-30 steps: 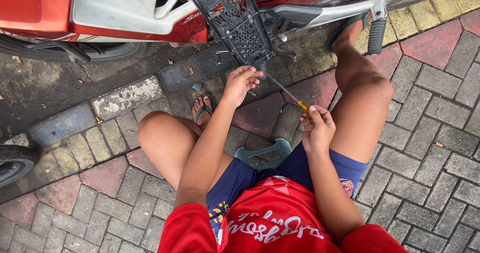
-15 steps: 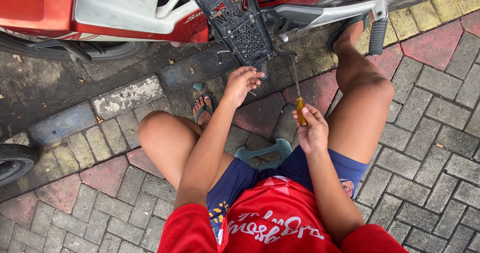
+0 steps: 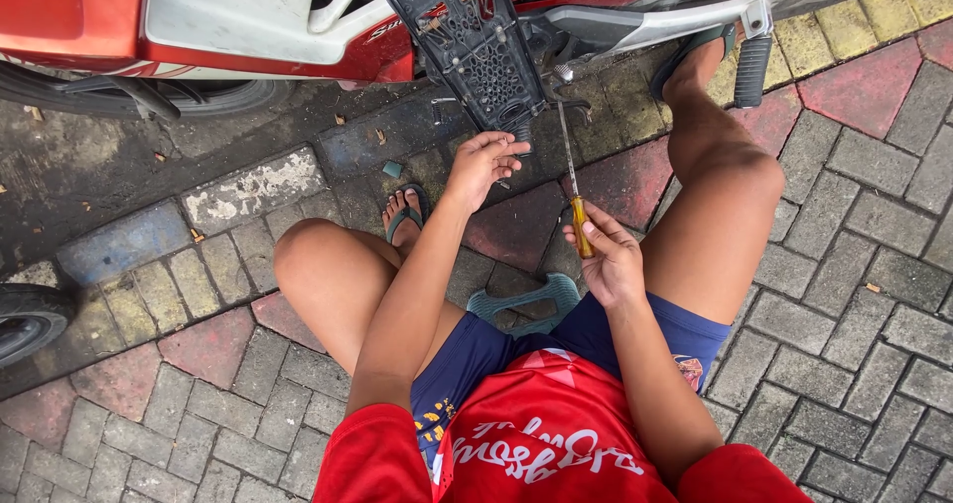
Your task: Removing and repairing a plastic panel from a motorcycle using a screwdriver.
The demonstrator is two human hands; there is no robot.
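While the person sits low on a small green plastic stool (image 3: pixel 526 299) on the brick paving (image 3: pixel 844 294), the right hand (image 3: pixel 608 262) grasps the yellow handle of a long screwdriver (image 3: pixel 573 190), fingers wrapped around the grip. The shaft runs up and away, its tip meeting a fastener (image 3: pixel 563 72) on the underside of the red motorcycle (image 3: pixel 248 16), just beside the black perforated plastic panel (image 3: pixel 475 41). The left hand (image 3: pixel 483 163) reaches toward the lower end of that panel with its fingers loosely spread and holding nothing; whether the fingertips actually touch the panel edge I cannot tell.

By the look of it, the step in hand is working a screw near the panel, with the driver already seated or close to seated. Turning it would call for keeping the shaft in line with the screw and pressing along it, so the tip does not slip out. The left hand seems placed to steady the panel. A folded footpeg (image 3: pixel 751 66) hangs to the right, near the raised knee.
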